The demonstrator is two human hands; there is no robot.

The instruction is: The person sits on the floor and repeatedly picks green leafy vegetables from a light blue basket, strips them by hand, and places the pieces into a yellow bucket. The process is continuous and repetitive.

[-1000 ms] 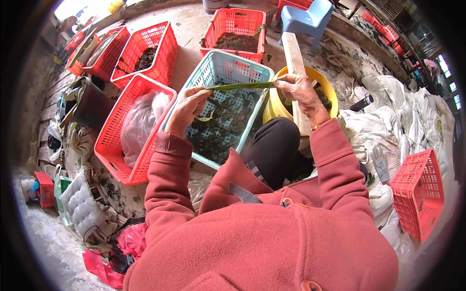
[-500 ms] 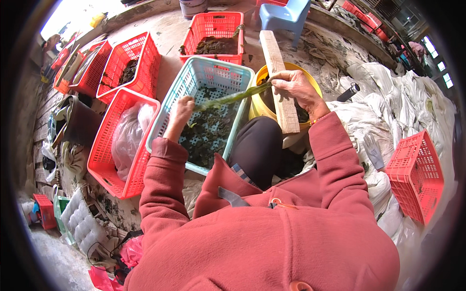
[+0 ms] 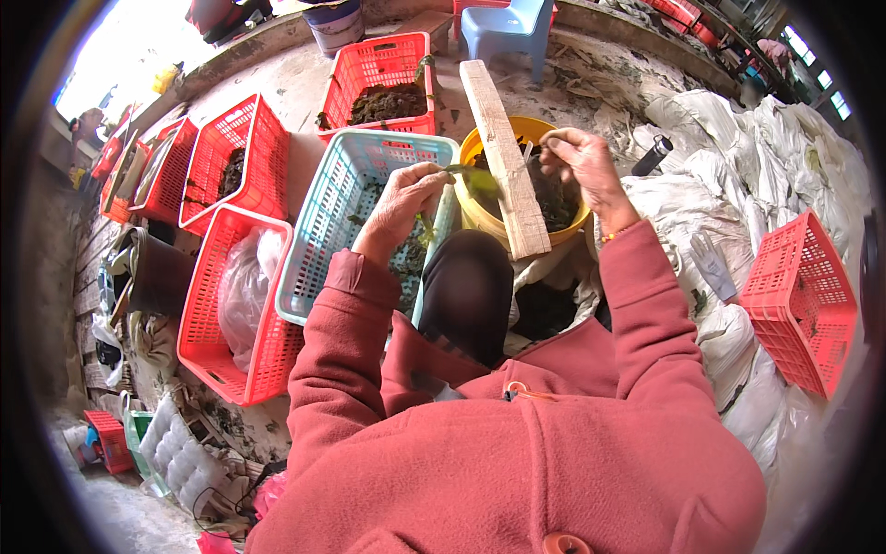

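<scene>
My left hand [image 3: 404,205] is closed on a green strip of seaweed [image 3: 482,183], whose free end lies against the plank's left edge. Beneath that hand stands a light-blue perforated crate [image 3: 318,198] with dark green seaweed pieces on its bottom. My right hand [image 3: 595,175] hovers over the right side of a yellow bucket [image 3: 472,212], its thumb and fingers pinched; whatever they hold, if anything, cannot be made out. Across the bucket's mouth rests a wooden plank [image 3: 506,157]. Dark seaweed [image 3: 554,198] fills the bucket below it.
Red crates stand left and beyond: one with a clear plastic bag [image 3: 249,286], others [image 3: 378,55] with dark seaweed. At right lie white sheets [image 3: 720,175], a black bottle [image 3: 653,155], a grey glove [image 3: 711,266] and a tipped red crate [image 3: 801,300]. A blue chair [image 3: 506,30] stands behind.
Before, the seaweed strip was stretched between both hands. Now my left hand alone visibly holds it and has moved right, toward the plank. My right hand has come off the plank, slightly rightward.
</scene>
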